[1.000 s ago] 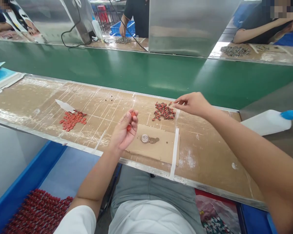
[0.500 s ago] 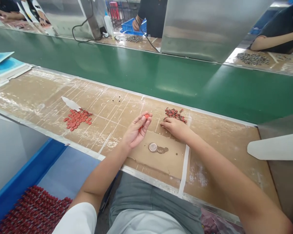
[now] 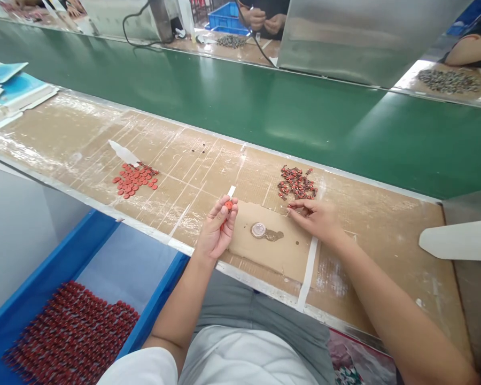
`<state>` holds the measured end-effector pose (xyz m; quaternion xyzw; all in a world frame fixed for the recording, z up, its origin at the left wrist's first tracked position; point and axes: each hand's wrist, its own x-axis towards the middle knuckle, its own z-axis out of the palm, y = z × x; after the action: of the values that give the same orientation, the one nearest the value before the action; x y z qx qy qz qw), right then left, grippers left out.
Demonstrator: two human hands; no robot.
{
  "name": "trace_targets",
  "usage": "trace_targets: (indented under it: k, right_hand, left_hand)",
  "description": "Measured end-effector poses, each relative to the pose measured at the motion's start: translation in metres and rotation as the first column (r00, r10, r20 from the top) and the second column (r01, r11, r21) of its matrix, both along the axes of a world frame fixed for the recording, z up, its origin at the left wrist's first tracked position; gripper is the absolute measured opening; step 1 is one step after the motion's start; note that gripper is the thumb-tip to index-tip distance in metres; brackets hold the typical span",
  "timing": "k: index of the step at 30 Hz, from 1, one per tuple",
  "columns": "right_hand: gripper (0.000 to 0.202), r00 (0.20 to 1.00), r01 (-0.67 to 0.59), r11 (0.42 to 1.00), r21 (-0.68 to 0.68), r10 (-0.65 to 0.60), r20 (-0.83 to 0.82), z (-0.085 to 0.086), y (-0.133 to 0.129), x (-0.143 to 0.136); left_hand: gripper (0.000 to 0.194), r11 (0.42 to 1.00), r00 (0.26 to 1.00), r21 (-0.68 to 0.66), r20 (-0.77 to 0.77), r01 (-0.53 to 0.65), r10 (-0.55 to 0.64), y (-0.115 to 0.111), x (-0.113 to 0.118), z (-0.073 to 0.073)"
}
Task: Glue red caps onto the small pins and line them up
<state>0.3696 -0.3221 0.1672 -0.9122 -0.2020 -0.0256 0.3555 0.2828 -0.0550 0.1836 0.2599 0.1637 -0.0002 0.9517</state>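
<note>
My left hand (image 3: 217, 231) is closed round a small red disc (image 3: 228, 205), held up between thumb and fingertips with its face showing. More red shows lower between the fingers, mostly hidden. To the right, my right hand (image 3: 318, 218) is pinched, thumb against forefinger; whatever is at its tips is too small to make out. Just beyond those fingers lies a pile of small red-and-black parts (image 3: 297, 183). Between my hands, a small round clear dish (image 3: 258, 230) sits on a cardboard sheet (image 3: 274, 256), beside a dark wet-looking stain.
Loose red discs (image 3: 133, 181) lie at the left beside a white strip (image 3: 123, 153). A blue bin (image 3: 144, 321) below holds rows of red-topped pieces (image 3: 74, 326). A green belt (image 3: 232, 99) runs behind the table. Across it, a co-worker's hands (image 3: 264, 21) are at work.
My right hand has drawn back from the pile towards me, its fingers now pinched. My left hand still holds the red disc, its face now more visible. The camera view has shifted.
</note>
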Motion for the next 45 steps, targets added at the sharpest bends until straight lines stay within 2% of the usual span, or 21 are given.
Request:
trace_targets:
  k: [2,4,7,9,10,12,14,16,19,23,28,31,34,36,38,40,41,43,45]
  right_hand:
    - [0.033,0.996,0.057,0.998,-0.014,-0.058,-0.067,-0.002,-0.004,-0.004]
    - [0.037,0.993,0.104,0.994,-0.033,-0.105,-0.058,-0.003,-0.008,-0.008]
    - [0.039,0.969,0.236,0.97,-0.054,-0.231,0.089,0.0,-0.023,-0.018]
    - [0.037,0.92,0.361,0.931,-0.045,-0.348,0.178,0.005,-0.04,-0.03]
    - [0.036,0.882,0.437,0.899,-0.024,-0.422,0.21,0.008,-0.051,-0.036]
    - [0.034,0.763,0.598,0.799,0.06,-0.591,0.261,0.013,-0.077,-0.052]
    - [0.038,0.602,0.724,0.667,0.175,-0.735,0.312,0.016,-0.104,-0.068]
    - [0.052,0.443,0.791,0.55,0.27,-0.818,0.367,0.015,-0.128,-0.084]
    - [0.071,0.298,0.83,0.448,0.331,-0.859,0.416,0.007,-0.155,-0.1]
    - [0.087,0.247,0.866,0.391,0.313,-0.877,0.412,-0.008,-0.174,-0.1]
    - [0.098,0.183,0.92,0.276,0.279,-0.931,0.317,-0.017,-0.188,-0.075]
    - [0.097,0.152,0.92,0.215,0.328,-0.967,0.207,-0.018,-0.193,-0.057]
    - [0.095,0.069,0.911,0.095,0.4,-0.994,0.08,-0.018,-0.198,-0.039]
    - [0.091,0.027,0.897,0.043,0.44,-0.999,0.044,-0.018,-0.202,-0.029]
    - [0.085,0.038,0.877,0.055,0.478,-0.998,0.044,-0.018,-0.205,-0.022]
    - [0.078,0.102,0.858,0.115,0.5,-0.993,0.053,-0.017,-0.205,-0.019]
    - [0.075,0.158,0.845,0.163,0.509,-0.986,0.054,-0.016,-0.203,-0.019]
    - [0.073,0.321,0.79,0.286,0.543,-0.947,0.031,-0.014,-0.195,-0.023]
    - [0.073,0.528,0.692,0.417,0.59,-0.849,-0.018,-0.011,-0.183,-0.031]
  left_hand:
    - [0.019,1.0,1.0,-0.004,0.001,0.009,-0.009,-0.002,-0.001,-0.007]
    - [0.018,1.0,1.0,-0.013,0.006,0.018,-0.018,-0.003,-0.001,-0.011]
    - [0.016,0.999,1.0,-0.033,0.002,-0.003,0.003,-0.001,-0.001,-0.014]
    - [0.016,0.998,1.0,-0.066,0.003,-0.015,0.016,0.002,-0.001,-0.014]
    - [0.015,0.995,1.0,-0.094,0.012,-0.014,0.016,0.003,0.0,-0.014]
    - [0.014,0.986,0.999,-0.167,0.043,0.004,0.003,0.004,0.002,-0.013]
    - [0.012,0.972,0.997,-0.231,0.072,0.034,-0.018,0.004,0.003,-0.011]
    - [0.008,0.967,0.995,-0.247,0.087,0.062,-0.042,0.005,0.003,-0.01]
    - [0.008,0.966,0.989,-0.23,0.113,0.12,-0.096,0.008,0.001,-0.012]
    - [0.026,0.964,0.979,-0.185,0.109,0.19,-0.172,0.019,-0.001,-0.019]
    - [0.036,0.972,0.973,-0.114,0.13,0.204,-0.189,0.024,-0.002,-0.022]
    - [0.039,0.981,0.978,-0.083,0.126,0.176,-0.165,0.022,-0.003,-0.017]
    - [0.034,0.99,0.984,-0.016,0.114,0.141,-0.138,0.017,-0.005,-0.012]
    - [0.03,0.989,0.984,0.056,0.11,0.136,-0.142,0.014,-0.008,-0.008]
    - [0.024,0.978,0.978,0.126,0.109,0.165,-0.179,0.01,-0.014,-0.003]
    - [0.015,0.957,0.963,0.176,0.098,0.231,-0.25,0.006,-0.024,0.003]
    - [0.011,0.943,0.953,0.197,0.091,0.268,-0.29,0.002,-0.03,0.006]
    - [0.017,0.91,0.932,0.26,0.08,0.324,-0.355,-0.009,-0.043,0.015]
    - [0.02,0.862,0.928,0.394,0.054,0.318,-0.368,-0.027,-0.053,0.026]
